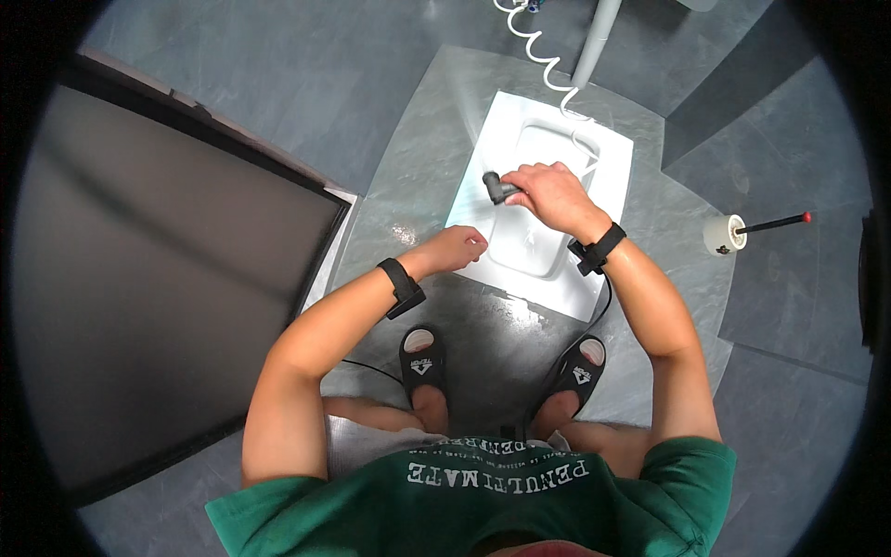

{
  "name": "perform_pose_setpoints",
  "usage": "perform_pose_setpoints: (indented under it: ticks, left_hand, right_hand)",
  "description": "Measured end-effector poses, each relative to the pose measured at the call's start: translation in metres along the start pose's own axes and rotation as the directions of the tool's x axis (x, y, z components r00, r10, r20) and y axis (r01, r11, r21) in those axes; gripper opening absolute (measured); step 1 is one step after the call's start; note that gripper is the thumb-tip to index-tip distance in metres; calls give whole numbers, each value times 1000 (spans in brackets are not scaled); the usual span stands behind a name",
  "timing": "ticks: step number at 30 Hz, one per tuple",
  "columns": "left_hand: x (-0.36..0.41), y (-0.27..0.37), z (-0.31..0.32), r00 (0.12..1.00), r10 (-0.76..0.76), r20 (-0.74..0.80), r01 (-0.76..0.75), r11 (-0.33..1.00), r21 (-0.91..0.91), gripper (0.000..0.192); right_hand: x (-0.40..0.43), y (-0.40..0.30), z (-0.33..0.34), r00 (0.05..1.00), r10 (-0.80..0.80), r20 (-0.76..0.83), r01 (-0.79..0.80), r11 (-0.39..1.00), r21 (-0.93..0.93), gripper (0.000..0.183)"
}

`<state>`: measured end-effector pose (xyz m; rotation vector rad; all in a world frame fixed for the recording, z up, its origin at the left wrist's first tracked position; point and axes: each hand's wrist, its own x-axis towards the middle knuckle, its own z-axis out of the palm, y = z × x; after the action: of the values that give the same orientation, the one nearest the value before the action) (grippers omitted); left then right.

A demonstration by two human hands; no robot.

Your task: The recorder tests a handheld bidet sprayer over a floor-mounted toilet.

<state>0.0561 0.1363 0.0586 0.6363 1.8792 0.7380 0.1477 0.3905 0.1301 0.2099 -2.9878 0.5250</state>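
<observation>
My right hand grips a dark grey handheld spray nozzle above a white ceramic squat toilet. The nozzle's angled head points toward the upper left, and a faint pale streak beyond it looks like a water jet. A white coiled hose hangs down from the top and crosses the basin behind my right hand; where it joins the nozzle is hidden. My left hand hovers by the toilet's left rim with its fingers curled in, and nothing shows in it. Both wrists wear black straps.
A grey pipe stands behind the toilet. To the right is a cream toilet-brush holder with a black, red-tipped handle. At left is a black-framed dark panel. Wet patches shine on the grey floor near my sandals.
</observation>
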Motion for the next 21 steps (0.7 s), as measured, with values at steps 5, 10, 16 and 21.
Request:
perform_pose_setpoints:
  ticks: [5, 10, 16, 21]
  left_hand:
    - [-1, 1, -2, 1000, -4, 3, 4, 1000, -26, 34]
    - [10, -17, 2, 1000, 26, -14, -26, 999, -40, 39]
    - [15, -29, -3, 998, -13, 68, -23, 863, 505, 38]
    - [21, -84, -41, 975, -207, -74, 194, 653, 732, 39]
  right_hand:
    - [-9, 10, 13, 996, 43, 82, -36, 996, -78, 41]
    - [-7, 10, 31, 995, 52, 90, -43, 995, -95, 40]
    - [-16, -9, 74, 955, -60, 291, 96, 989, -112, 41]
    - [-27, -42, 109, 952, -122, 280, 169, 974, -152, 40]
